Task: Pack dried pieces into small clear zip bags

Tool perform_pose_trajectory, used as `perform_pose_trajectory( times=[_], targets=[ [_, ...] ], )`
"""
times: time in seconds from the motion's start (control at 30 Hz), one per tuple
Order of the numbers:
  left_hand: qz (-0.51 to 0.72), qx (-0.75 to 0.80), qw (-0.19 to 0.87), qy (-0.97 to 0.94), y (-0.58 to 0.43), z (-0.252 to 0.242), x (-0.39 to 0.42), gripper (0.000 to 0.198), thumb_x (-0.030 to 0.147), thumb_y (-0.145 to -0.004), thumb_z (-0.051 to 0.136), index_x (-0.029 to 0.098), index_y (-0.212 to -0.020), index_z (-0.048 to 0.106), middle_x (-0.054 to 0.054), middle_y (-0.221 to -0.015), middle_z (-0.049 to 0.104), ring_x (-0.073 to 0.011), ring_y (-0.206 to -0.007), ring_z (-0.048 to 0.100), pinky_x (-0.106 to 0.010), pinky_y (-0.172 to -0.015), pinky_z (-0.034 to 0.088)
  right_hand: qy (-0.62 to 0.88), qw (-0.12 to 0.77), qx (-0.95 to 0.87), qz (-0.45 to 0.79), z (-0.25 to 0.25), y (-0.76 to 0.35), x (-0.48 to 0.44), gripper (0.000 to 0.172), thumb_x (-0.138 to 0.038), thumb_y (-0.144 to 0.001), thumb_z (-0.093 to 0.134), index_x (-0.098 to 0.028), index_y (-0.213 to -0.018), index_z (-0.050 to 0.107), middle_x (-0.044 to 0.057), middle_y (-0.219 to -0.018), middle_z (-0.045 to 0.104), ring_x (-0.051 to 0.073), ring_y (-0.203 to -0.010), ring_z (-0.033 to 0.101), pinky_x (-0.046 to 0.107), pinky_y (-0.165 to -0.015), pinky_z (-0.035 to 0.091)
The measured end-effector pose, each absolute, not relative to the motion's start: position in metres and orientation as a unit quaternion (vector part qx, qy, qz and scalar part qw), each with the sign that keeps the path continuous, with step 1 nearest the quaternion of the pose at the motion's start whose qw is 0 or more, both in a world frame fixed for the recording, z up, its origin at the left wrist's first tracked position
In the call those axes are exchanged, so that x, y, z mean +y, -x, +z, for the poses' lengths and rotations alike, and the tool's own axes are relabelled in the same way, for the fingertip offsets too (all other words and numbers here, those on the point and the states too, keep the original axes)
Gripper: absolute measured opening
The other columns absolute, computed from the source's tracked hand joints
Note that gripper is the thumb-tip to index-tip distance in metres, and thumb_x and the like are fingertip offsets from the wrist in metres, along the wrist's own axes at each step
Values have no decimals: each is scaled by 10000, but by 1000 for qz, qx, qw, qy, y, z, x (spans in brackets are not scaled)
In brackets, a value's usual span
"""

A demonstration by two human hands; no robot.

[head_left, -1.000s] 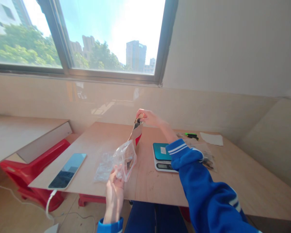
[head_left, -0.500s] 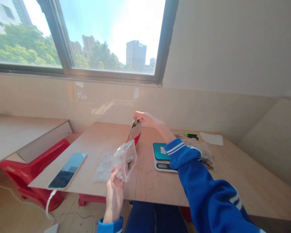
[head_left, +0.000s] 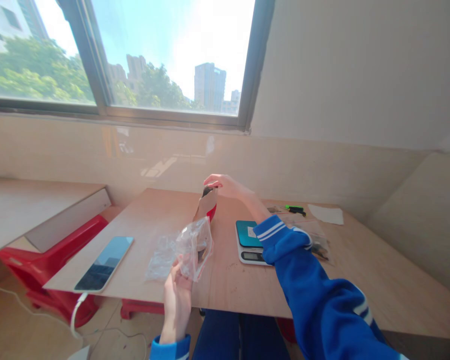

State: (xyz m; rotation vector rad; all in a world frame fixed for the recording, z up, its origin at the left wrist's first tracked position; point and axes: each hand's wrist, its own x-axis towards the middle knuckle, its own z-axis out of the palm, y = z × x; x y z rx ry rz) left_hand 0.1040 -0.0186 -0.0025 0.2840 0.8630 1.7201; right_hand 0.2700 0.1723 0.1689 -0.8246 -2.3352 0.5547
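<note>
My left hand (head_left: 178, 282) is closed on a clear plastic zip bag (head_left: 195, 245), holding it upright near the table's front edge. A small dark brown piece (head_left: 201, 254) shows inside or behind the bag. Farther back stands a torn-open red and tan package (head_left: 209, 202), with dark contents (head_left: 207, 191) at its mouth. My right hand (head_left: 219, 182) reaches over that mouth, its fingers bent down and closed on the dark stuff. What exactly the fingertips hold is hidden. Below the right forearm, a kitchen scale (head_left: 247, 235) with a teal top lies on the table.
More clear plastic (head_left: 161, 257) lies left of the bag. A phone (head_left: 107, 262) with a white cable is at the left edge. Right of the scale are filled clear bags (head_left: 318, 245), a green-and-black cutter (head_left: 295, 209) and white paper (head_left: 326, 214). A red stool (head_left: 56, 260) stands left.
My right hand has lowered slightly toward the package mouth, and the dark stuff at its fingers is now more covered. The left hand and its bag have hardly moved.
</note>
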Motion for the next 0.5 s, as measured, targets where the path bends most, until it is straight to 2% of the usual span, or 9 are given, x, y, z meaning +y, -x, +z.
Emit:
perform_pose_trajectory(
  times=[0.07, 0.23, 0.27, 0.33, 0.37, 0.43, 0.5],
  targets=[
    [729, 355, 578, -94, -105, 0, -18, 120, 185, -745, 628, 153, -804, 728, -56, -931, 725, -168, -864, 687, -290, -803, 566, 317, 319, -865, 222, 165, -267, 174, 514, 36, -620, 405, -159, -1064, 574, 72, -1079, 665, 170, -953, 656, 293, -793, 526],
    [725, 342, 595, -63, -104, 9, -20, 107, 136, -724, 632, 147, -784, 720, -50, -899, 719, -169, -824, 696, -301, -812, 571, 316, 431, -829, 165, 161, -263, 161, 435, -18, -686, 447, -172, -1078, 556, 98, -1214, 576, 190, -1164, 545, 359, -992, 446],
    [718, 337, 606, -58, -104, 10, -20, 107, 138, -715, 642, 148, -789, 719, -50, -894, 718, -176, -820, 698, -321, -819, 573, 320, 463, -811, 158, 161, -264, 151, 386, -42, -712, 457, -178, -1056, 568, 92, -1203, 576, 190, -1156, 542, 357, -989, 445],
    [714, 325, 617, -63, -104, 11, -21, 118, 165, -706, 668, 147, -810, 719, -55, -914, 718, -196, -837, 699, -358, -838, 572, 319, 504, -779, 190, 159, -267, 126, 251, -93, -774, 463, -187, -969, 587, 67, -1072, 611, 176, -1012, 594, 329, -900, 486],
    [717, 322, 614, -70, -104, 9, -21, 129, 182, -701, 679, 143, -817, 719, -60, -933, 717, -207, -854, 699, -371, -849, 570, 313, 503, -773, 226, 156, -268, 111, 186, -119, -807, 460, -190, -920, 590, 47, -965, 624, 161, -897, 613, 308, -828, 504],
    [726, 322, 600, -94, -105, 5, -22, 160, 223, -706, 690, 138, -838, 721, -77, -974, 717, -227, -899, 694, -386, -869, 562, 288, 428, -802, 300, 148, -268, 80, 147, -153, -855, 458, -194, -850, 599, 17, -799, 618, 146, -738, 607, 280, -711, 504],
    [737, 332, 575, -125, -106, 1, -22, 186, 250, -720, 692, 140, -868, 723, -96, -1012, 715, -244, -943, 687, -391, -880, 558, 285, 335, -842, 312, 135, -265, 53, 158, -161, -874, 476, -198, -837, 625, 27, -819, 646, 153, -742, 609, 280, -692, 495]
  ],
)
